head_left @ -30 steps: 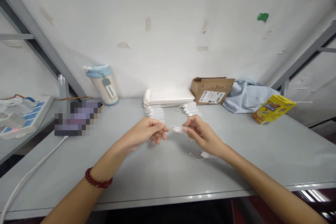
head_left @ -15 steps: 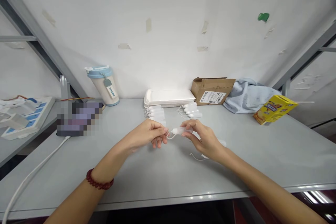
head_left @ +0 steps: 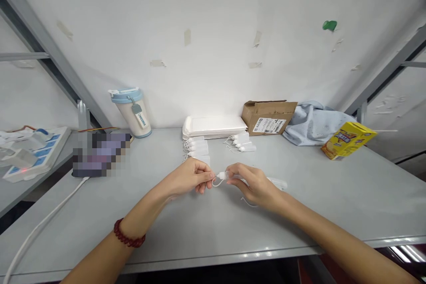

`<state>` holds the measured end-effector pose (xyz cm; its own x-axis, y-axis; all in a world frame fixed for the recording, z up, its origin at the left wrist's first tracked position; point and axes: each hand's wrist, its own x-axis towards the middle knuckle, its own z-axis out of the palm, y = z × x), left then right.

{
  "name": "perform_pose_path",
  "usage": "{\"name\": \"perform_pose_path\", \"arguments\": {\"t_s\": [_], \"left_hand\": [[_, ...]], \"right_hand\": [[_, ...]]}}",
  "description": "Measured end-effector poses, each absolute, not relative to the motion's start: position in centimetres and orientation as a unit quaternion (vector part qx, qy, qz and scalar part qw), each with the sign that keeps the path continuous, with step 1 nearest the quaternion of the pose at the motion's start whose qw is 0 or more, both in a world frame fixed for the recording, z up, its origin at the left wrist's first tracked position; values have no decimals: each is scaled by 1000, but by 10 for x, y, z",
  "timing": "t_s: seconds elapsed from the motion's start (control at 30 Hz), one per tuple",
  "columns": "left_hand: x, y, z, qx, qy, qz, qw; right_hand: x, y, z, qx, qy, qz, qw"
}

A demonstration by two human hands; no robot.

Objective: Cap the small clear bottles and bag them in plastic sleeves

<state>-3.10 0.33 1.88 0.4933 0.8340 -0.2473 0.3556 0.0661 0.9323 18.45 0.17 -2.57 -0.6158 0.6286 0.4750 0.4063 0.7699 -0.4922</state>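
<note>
My right hand (head_left: 254, 185) is closed round the body of a small translucent needle-tip squeeze bottle (head_left: 222, 176), whose white nozzle points left. My left hand (head_left: 190, 178) pinches the free end of the bottle's thin white cap cord (head_left: 218, 184) at the nozzle's tip; the fingertips hide the cap itself. Partly behind my right hand lies another such bottle (head_left: 278, 183), with a white cord showing below the hand. Beyond my left hand is a row of similar bottles (head_left: 199, 146). A second group of bottles (head_left: 244, 142) lies farther right.
Flat white packages (head_left: 214, 126) are stacked by the wall, beside a cardboard box (head_left: 269, 117). Light blue cloth (head_left: 308, 124) and a yellow carton (head_left: 348, 140) stand right. On the left are a tumbler (head_left: 133, 113), a blurred phone (head_left: 101, 155) with its cable, and a power strip (head_left: 40, 153).
Both hands and the bottle sit slightly lower in the view, which has itself tilted up a little. My right fingers now cover more of the bottle's body.
</note>
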Motion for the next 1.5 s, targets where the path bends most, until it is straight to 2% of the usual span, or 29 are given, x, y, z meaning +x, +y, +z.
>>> {"name": "perform_pose_path", "arguments": {"t_s": [0.3,0.47,0.67,0.9,1.0,1.17,1.37,1.5], "left_hand": [[-32,4,14,654,452,189,577],[-57,12,27,701,421,92,568],[-91,23,30,715,462,34,524],[-89,29,22,692,489,49,529],[-88,28,21,696,491,33,524],[-91,29,16,698,502,21,510],[-91,30,11,690,516,20,508],[-91,30,9,687,519,14,509]], "right_hand": [[181,-2,-27,-287,-892,173,304],[180,-5,-21,-315,-895,199,244],[193,7,-8,-328,-906,139,227],[215,23,6,-421,-890,121,127],[228,28,12,-473,-864,151,85],[250,38,22,-570,-792,212,-57],[263,40,33,-566,-785,242,-73],[264,39,35,-566,-775,257,-118]]}}
